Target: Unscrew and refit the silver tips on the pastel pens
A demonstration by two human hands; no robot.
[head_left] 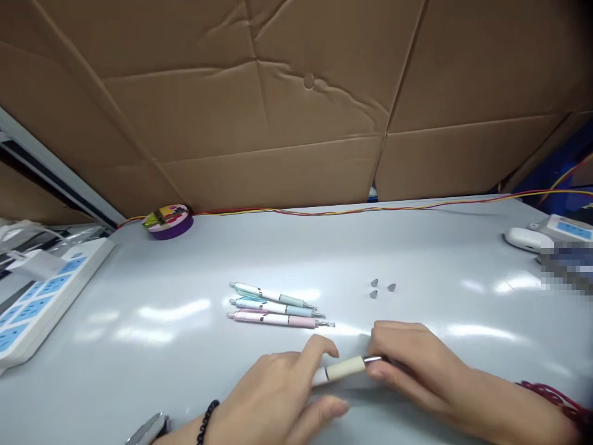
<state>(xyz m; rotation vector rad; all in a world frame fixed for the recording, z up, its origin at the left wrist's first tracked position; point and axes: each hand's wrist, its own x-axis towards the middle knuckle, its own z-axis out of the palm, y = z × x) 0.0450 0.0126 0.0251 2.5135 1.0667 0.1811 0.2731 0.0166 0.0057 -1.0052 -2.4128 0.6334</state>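
Note:
My left hand (282,395) and my right hand (407,358) meet low in the view over a cream-barrelled pen (345,369). The left fingers close round its barrel, and the right fingertips pinch its metal tip end. Just beyond them three pens (275,306) lie side by side on the white table (185,346): mint, light blue and pink, all without their tip cones. Three small grey tip cones (380,288) rest loose on the table to the right of those pens.
A white power strip with blue sockets (37,296) lies at the left edge. A purple tape roll (168,220) sits by the cardboard wall (278,99), with a red-yellow cable (370,209) along it. White devices (551,235) stand far right. A metal object (148,429) pokes in bottom left.

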